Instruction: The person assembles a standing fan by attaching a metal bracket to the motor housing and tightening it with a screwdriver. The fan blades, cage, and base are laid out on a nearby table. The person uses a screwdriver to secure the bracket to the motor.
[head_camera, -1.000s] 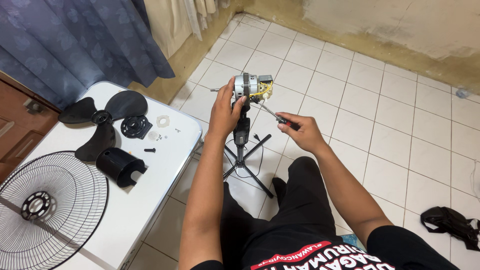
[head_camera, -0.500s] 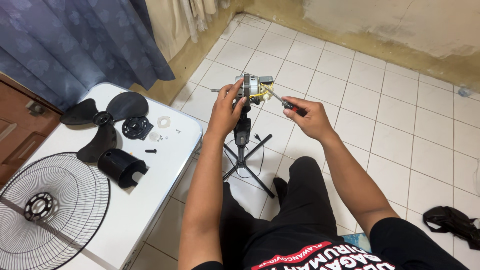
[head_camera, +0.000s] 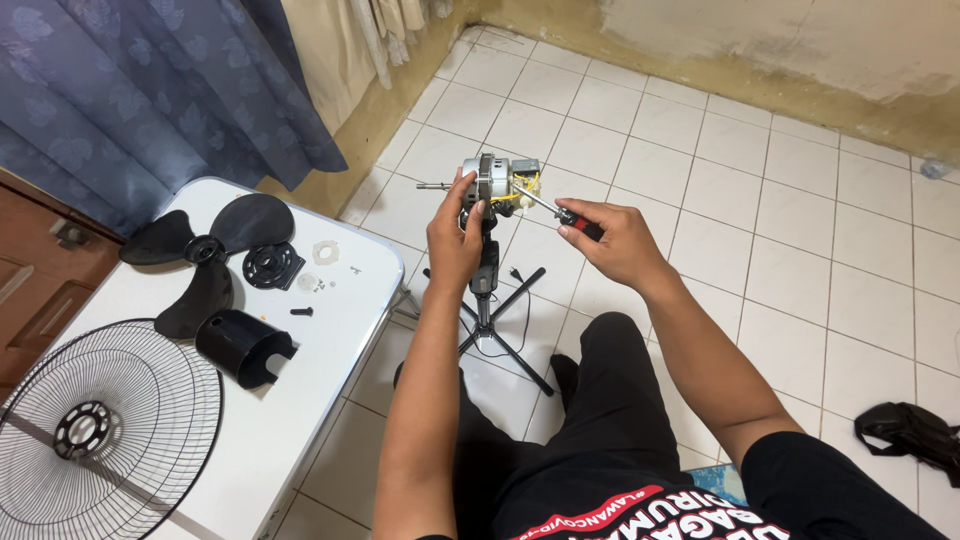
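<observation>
A bare fan motor (head_camera: 492, 180) with a steel shaft and yellow wires sits atop a black stand (head_camera: 487, 300) on the tiled floor. My left hand (head_camera: 454, 236) grips the motor's front from below and the side. My right hand (head_camera: 612, 240) holds a screwdriver (head_camera: 560, 213) with a black and red handle; its tip touches the motor's rear part near the yellow wires.
A white table (head_camera: 330, 330) at the left carries a black fan blade (head_camera: 205, 250), a black motor cover (head_camera: 240, 345), a wire grille (head_camera: 100, 430), a round black part (head_camera: 272, 266), a white nut and small screws. A black bag (head_camera: 915, 432) lies at the right. Curtains hang at the back left.
My right hand brought the screwdriver up from lower right until its tip met the motor's rear. My left hand kept its grip on the motor. The view shifted slightly.
</observation>
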